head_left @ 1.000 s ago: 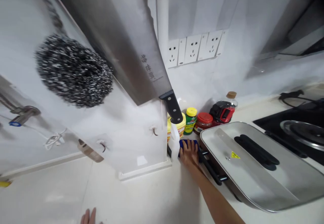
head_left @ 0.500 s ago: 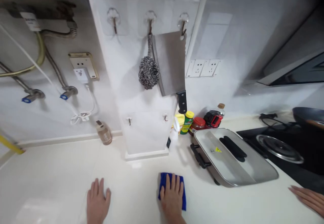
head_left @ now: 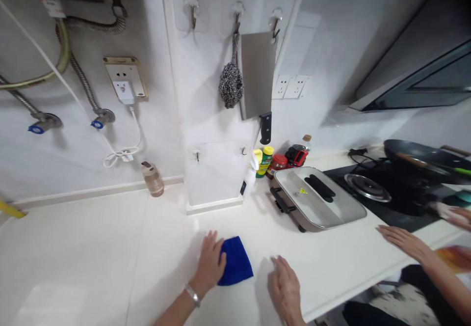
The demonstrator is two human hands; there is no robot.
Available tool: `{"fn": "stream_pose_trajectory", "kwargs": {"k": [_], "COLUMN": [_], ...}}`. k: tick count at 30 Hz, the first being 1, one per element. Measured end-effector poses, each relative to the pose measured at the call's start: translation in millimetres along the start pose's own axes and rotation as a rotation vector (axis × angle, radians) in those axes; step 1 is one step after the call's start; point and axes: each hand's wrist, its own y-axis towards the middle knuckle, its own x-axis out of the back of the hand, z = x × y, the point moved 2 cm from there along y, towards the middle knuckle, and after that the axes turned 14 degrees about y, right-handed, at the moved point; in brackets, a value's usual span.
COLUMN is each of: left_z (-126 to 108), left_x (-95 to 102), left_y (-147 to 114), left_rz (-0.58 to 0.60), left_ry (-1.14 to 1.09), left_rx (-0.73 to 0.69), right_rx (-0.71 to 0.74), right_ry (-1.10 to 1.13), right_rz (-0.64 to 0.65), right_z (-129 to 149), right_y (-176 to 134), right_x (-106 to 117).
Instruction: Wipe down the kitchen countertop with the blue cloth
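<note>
A folded blue cloth (head_left: 235, 262) lies flat on the white countertop. My left hand (head_left: 210, 261), with a silver bracelet at its wrist, is at the cloth's left edge. Its fingers are stretched out and its thumb overlaps the cloth; whether it presses down I cannot tell. To the right of the cloth, apart from it, my right hand (head_left: 286, 285) is over the counter with fingers extended and nothing in them.
A lidded electric pan (head_left: 324, 198) stands right, beside a black stove (head_left: 397, 193) with a wok (head_left: 423, 156). Another person's hand (head_left: 403, 242) rests near the counter edge. Jars (head_left: 277, 165) and a small bottle (head_left: 152, 179) line the wall. A cleaver (head_left: 257, 75) and steel scrubber (head_left: 231, 85) hang above.
My right hand has left the cloth and moved right. My left hand has come across from the left to the cloth. The view has shifted, showing more of the other person.
</note>
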Motion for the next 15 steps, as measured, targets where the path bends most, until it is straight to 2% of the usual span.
{"fn": "stream_pose_trajectory", "kwargs": {"k": [3, 6, 10, 13, 15], "left_z": [-60.2, -82.2, -68.4, -41.4, -16.6], "left_x": [-10.6, -16.7, -11.5, 3.3, 15.0], "left_y": [1.4, -6.2, -17.7, -32.8, -48.4], "left_rz": [0.078, 0.129, 0.175, 0.181, 0.172], "left_ry": [-0.048, -0.046, -0.067, -0.072, -0.033], "left_rx": [-0.187, -0.250, -0.289, -0.325, -0.298], "right_rx": [-0.012, -0.006, -0.007, 0.015, 0.042], "right_ry": [-0.153, -0.250, -0.318, -0.294, -0.258], "right_rz": [-0.015, 0.018, 0.036, 0.035, 0.011], "right_z": [-16.0, -14.9, -10.6, -16.0, -21.8], "right_y": [-5.5, -11.1, -14.4, -15.2, -16.2], "right_x": [12.8, 12.0, 9.8, 10.6, 10.3]}}
